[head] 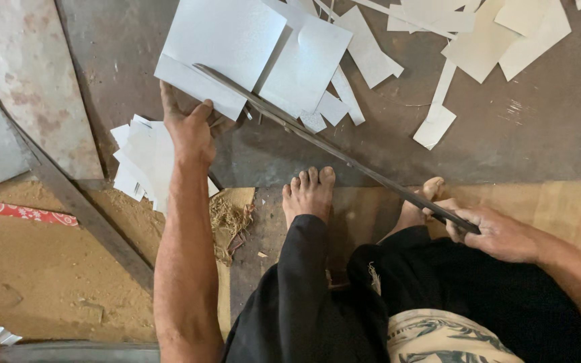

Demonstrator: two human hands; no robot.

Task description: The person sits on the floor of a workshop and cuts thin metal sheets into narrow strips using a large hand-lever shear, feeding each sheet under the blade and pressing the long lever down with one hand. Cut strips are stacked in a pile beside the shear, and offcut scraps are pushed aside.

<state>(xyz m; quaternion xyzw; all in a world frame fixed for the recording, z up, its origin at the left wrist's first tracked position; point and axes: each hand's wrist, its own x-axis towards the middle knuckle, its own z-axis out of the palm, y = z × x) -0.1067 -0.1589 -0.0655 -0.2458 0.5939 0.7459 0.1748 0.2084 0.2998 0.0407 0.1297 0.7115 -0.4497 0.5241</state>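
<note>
Far left: red patterned scrap (8,212) on sandy ground, partly cut off by the frame edge. Beside it a large mottled slab (28,81) with a dark diagonal strip (82,208) along its lower edge.

Stack of small white pieces (144,158) lies under the left forearm; the stack's right part is hidden.

Left hand (188,128): fingers pressed down on the lower edge of a pale sheet (220,47), thumb lying on top of it (pinching the edge, fingertips not visible beneath).

A long dark blade (331,151) runs diagonally from over the sheet down to the right hand; its far tip is hard to separate from the sheet's edge.

Dry straw clump (230,225) near the left foot (309,191). Right foot (423,202) mostly hidden behind the blade and hand.

Right hand (495,232): closed around the blade's lower end; handle hidden inside the fist.

Upper right: loose offcuts (499,40) on the dark floor (539,128), several cropped by the top edge.
</note>
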